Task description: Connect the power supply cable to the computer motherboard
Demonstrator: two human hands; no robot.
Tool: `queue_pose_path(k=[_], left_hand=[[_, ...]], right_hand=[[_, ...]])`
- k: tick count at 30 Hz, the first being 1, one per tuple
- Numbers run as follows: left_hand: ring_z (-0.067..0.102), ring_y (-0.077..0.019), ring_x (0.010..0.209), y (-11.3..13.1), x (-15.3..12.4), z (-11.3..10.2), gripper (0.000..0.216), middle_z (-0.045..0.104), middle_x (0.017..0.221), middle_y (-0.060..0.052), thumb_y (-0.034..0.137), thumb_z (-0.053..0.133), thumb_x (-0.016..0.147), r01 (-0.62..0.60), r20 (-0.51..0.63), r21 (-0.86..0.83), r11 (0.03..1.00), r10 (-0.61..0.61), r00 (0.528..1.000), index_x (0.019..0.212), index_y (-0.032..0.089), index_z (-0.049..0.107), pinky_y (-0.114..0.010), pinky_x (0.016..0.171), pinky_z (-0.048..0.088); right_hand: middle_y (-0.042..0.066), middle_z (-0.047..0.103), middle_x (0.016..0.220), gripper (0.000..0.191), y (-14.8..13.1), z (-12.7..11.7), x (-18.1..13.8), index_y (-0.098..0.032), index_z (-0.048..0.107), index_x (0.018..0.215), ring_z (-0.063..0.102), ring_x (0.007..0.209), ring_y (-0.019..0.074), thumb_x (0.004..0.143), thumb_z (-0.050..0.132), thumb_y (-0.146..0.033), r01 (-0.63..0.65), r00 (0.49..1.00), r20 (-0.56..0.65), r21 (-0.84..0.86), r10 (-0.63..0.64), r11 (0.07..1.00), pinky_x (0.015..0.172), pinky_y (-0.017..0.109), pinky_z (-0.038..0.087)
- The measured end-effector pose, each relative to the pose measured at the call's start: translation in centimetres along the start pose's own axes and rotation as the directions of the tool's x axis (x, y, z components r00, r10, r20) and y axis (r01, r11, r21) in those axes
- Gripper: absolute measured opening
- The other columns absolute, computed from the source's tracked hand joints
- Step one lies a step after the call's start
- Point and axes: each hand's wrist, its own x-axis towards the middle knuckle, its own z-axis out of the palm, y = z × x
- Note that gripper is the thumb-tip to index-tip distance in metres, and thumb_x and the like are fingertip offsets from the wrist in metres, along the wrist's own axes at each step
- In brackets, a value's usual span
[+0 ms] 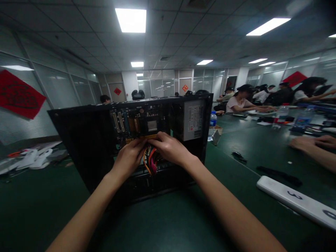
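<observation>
An open black computer case [78, 147] stands on the green table in front of me, its inside facing me. Within it are a motherboard [162, 117], a silver power supply [194, 122] at upper right, and a bundle of coloured cables [151, 162]. My left hand [128, 154] and my right hand [170, 148] meet over the lower motherboard, beside the yellow memory slots [149, 137]. Both have their fingers drawn together in a pinch, nearly touching each other just above the cables. Whatever is between the fingertips is hidden.
A white bar marked with a 3 [296, 199] and a black strap [279, 175] lie at right. A blue-capped bottle [213, 119] stands beside the case. Another person's hands [312, 143] rest at far right. White papers and parts [34, 157] are piled at left.
</observation>
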Motion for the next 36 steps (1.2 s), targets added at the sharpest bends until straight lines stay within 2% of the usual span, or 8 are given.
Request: queue_pose_path(k=[4,12,15,19,23,28,33,36], left_hand=[[0.064,-0.0301,0.117,0.0,0.1,0.1,0.040,0.064,0.134,-0.012,0.030,0.045,0.098,-0.014,-0.007,0.016,1.000,0.015,1.000,0.134,0.022,0.060,-0.046,0.098,0.055],[0.068,-0.0285,0.107,-0.1,0.4,0.2,0.036,0.069,0.124,-0.011,0.019,0.048,0.096,-0.088,0.091,0.168,0.982,0.074,0.993,0.129,0.024,0.062,-0.041,0.089,0.057],[0.068,-0.0300,0.108,-0.2,0.3,0.4,0.035,0.069,0.123,-0.014,0.022,0.045,0.097,-0.092,0.069,0.076,0.993,0.086,0.994,0.126,0.021,0.064,-0.044,0.090,0.057],[0.069,-0.0286,0.107,-0.6,0.3,1.0,0.034,0.071,0.118,-0.013,0.030,0.045,0.098,-0.085,-0.042,-0.097,0.992,0.081,0.996,0.121,0.019,0.068,-0.046,0.093,0.057],[0.070,-0.0257,0.108,-0.7,1.7,0.9,0.030,0.074,0.116,-0.010,0.028,0.052,0.095,-0.069,-0.114,-0.148,0.987,0.052,0.992,0.117,0.021,0.070,-0.044,0.098,0.055],[0.071,-0.0237,0.105,-0.1,3.8,0.6,0.029,0.074,0.115,-0.007,0.025,0.053,0.094,-0.100,0.073,-0.039,0.994,0.103,0.992,0.117,0.024,0.070,-0.038,0.096,0.055],[0.069,-0.0265,0.108,-0.7,3.6,2.0,0.027,0.075,0.114,-0.007,0.027,0.054,0.093,-0.046,0.344,0.181,0.982,-0.019,0.939,0.114,0.023,0.072,-0.036,0.090,0.054],[0.070,-0.0253,0.106,-1.3,3.2,2.9,0.030,0.076,0.112,-0.004,0.038,0.051,0.095,-0.006,0.399,0.233,0.973,-0.090,0.913,0.114,0.028,0.072,-0.034,0.085,0.053]], right_hand=[[0.015,0.059,0.115,0.032,0.1,-0.1,0.2,-0.015,0.062,0.126,0.055,0.113,0.0247,0.097,0.049,-0.012,0.030,1.000,-0.005,0.010,-0.030,0.999,0.093,0.040,0.053],[0.013,0.059,0.118,0.032,0.4,0.5,0.1,-0.018,0.062,0.126,0.056,0.113,0.0230,0.097,0.048,-0.011,0.027,0.999,0.016,0.082,-0.029,0.996,0.095,0.040,0.051],[0.012,0.059,0.115,0.031,0.3,0.8,0.1,-0.018,0.062,0.124,0.056,0.113,0.0227,0.098,0.048,-0.012,0.008,0.999,0.038,0.076,-0.010,0.997,0.095,0.039,0.051],[0.013,0.059,0.112,0.029,-0.1,0.9,0.3,-0.016,0.064,0.121,0.056,0.107,0.0230,0.098,0.047,-0.012,-0.047,0.998,0.037,0.045,0.045,0.998,0.091,0.037,0.051],[0.013,0.057,0.112,0.029,-0.5,0.4,0.6,-0.015,0.062,0.121,0.057,0.105,0.0233,0.097,0.047,-0.010,-0.153,0.987,0.049,-0.001,0.153,0.988,0.087,0.034,0.052],[0.013,0.058,0.114,0.034,-0.4,0.2,0.9,-0.014,0.058,0.123,0.059,0.102,0.0231,0.094,0.045,-0.004,-0.365,0.913,0.171,-0.070,0.372,0.928,0.084,0.031,0.051],[0.013,0.059,0.120,0.024,0.4,1.6,0.3,-0.015,0.064,0.112,0.053,0.118,0.0228,0.094,0.049,-0.010,-0.359,0.885,0.288,-0.078,0.365,0.930,0.095,0.031,0.046],[0.014,0.059,0.122,0.023,0.7,2.2,-0.1,-0.016,0.066,0.112,0.054,0.118,0.0230,0.094,0.052,-0.015,-0.376,0.863,0.331,-0.087,0.382,0.923,0.095,0.030,0.046]])
